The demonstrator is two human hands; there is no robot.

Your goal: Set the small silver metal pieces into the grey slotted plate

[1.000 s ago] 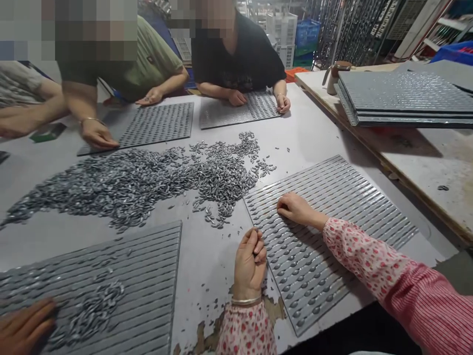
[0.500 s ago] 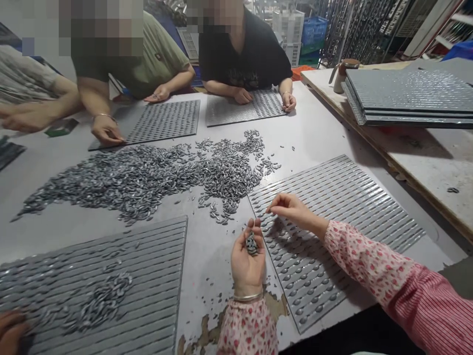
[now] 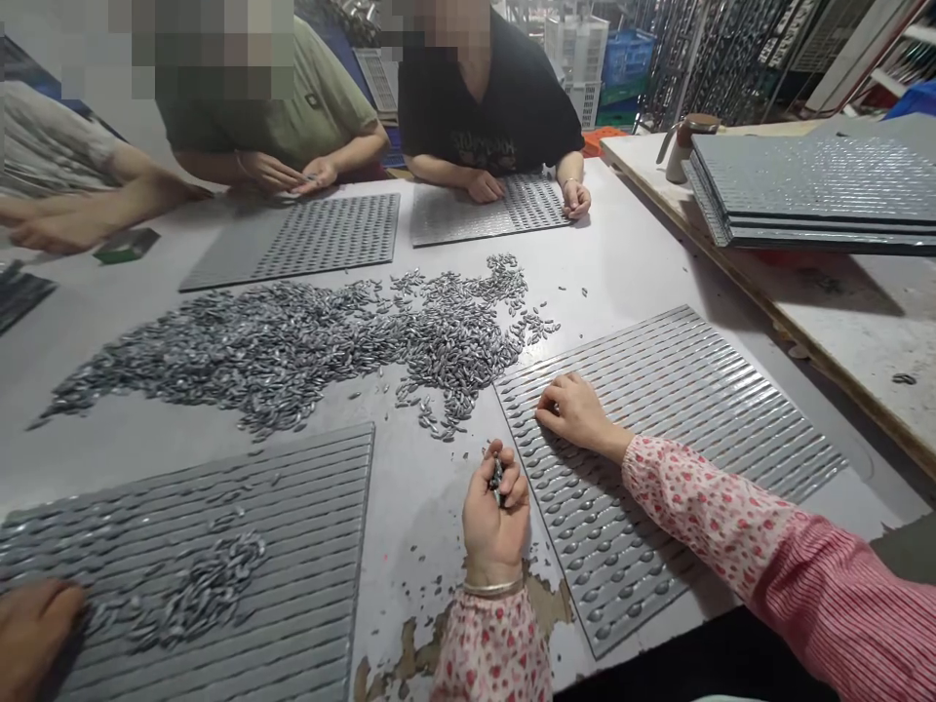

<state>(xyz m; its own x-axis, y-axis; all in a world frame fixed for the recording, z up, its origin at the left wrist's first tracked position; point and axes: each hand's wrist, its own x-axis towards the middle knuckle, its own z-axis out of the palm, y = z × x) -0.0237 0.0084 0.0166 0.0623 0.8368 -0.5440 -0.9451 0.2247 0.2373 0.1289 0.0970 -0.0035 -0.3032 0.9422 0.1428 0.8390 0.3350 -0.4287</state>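
Observation:
My left hand is curled shut round a few small grey metal pieces, at the left edge of the ridged grey tray in front of me. My right hand rests on the tray's upper left part, fingers pinched together on a groove; what they hold is too small to make out. Rows of the small pieces fill the tray's near left grooves. A big loose heap of the same grey pieces spreads across the table's middle, just beyond both hands.
Another ridged tray lies at near left with a small pile and another person's hand on it. Two people across the table work at perforated trays. A stack of trays sits on the right bench.
My right hand came down from above the tray onto its grooves. My left hand closed from an open cupped palm into a fist round the pieces.

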